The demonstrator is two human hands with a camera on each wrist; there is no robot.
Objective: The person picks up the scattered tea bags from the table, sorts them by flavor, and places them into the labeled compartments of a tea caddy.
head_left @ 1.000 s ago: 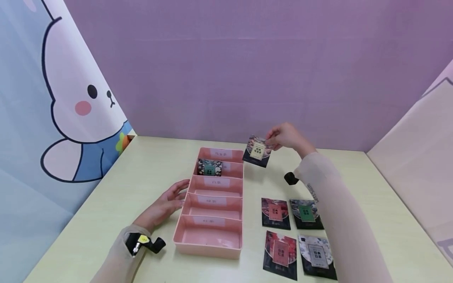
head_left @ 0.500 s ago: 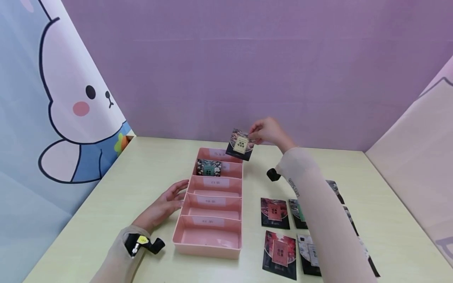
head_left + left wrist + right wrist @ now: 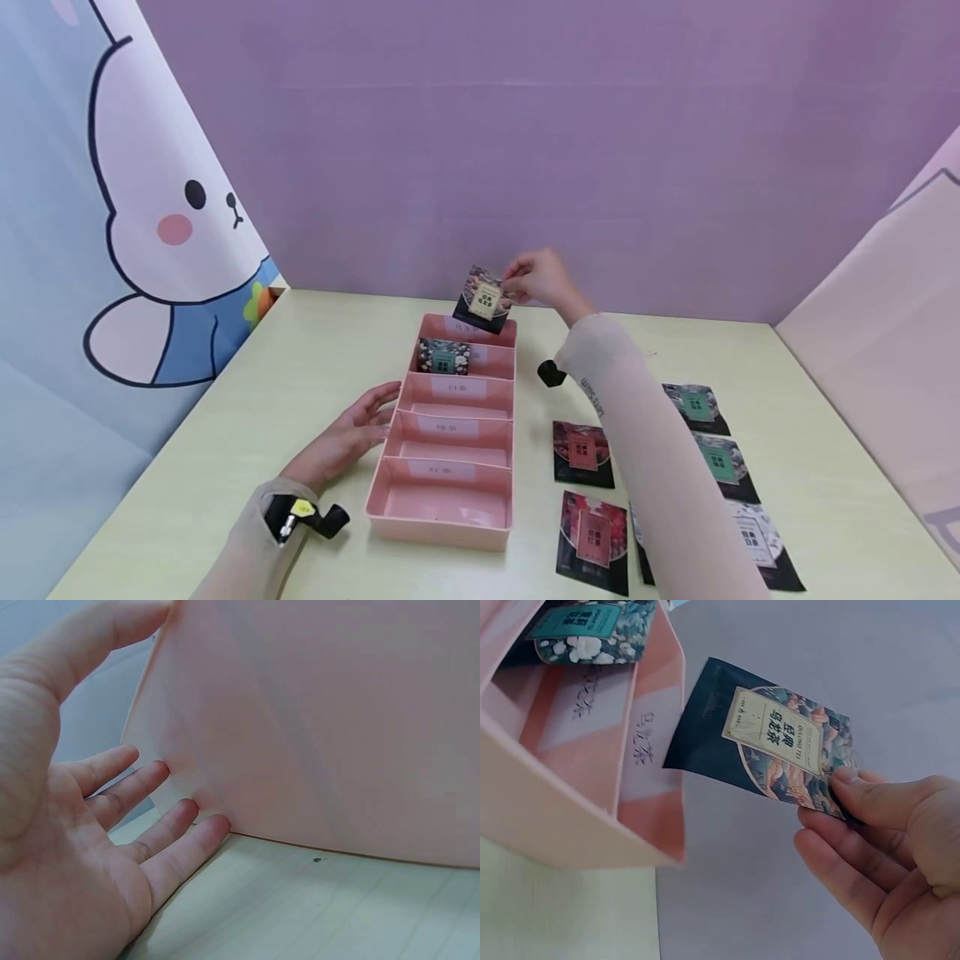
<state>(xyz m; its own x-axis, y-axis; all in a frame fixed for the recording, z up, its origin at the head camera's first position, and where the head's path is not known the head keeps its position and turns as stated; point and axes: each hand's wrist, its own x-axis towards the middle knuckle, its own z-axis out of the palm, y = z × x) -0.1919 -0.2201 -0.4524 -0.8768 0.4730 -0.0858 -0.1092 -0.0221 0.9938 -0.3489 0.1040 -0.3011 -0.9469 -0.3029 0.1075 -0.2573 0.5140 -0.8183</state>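
My right hand (image 3: 542, 279) pinches the upper corner of an oolong tea packet (image 3: 482, 301) between thumb and fingers. The packet, dark with a cream label, hangs tilted over the farthest compartment of a pink divided box (image 3: 441, 531). In the right wrist view the oolong tea packet (image 3: 769, 742) has its lower end by that compartment's opening. One tea packet with a teal-green label (image 3: 443, 357) stands in the second compartment from the far end. My left hand (image 3: 347, 437) has its fingers extended against the box's left side; in the left wrist view, fingertips (image 3: 217, 823) touch the wall low down.
Two red-labelled tea packets (image 3: 582, 452) lie right of the box. Farther right, partly behind the right sleeve, are green-labelled packets (image 3: 697, 406) and white-grey ones (image 3: 757, 542). A purple backdrop (image 3: 480, 167) rises behind the table.
My right hand has carried the oolong tea packet leftward, from right of the box to over its farthest compartment. The left hand has stayed at the box's side.
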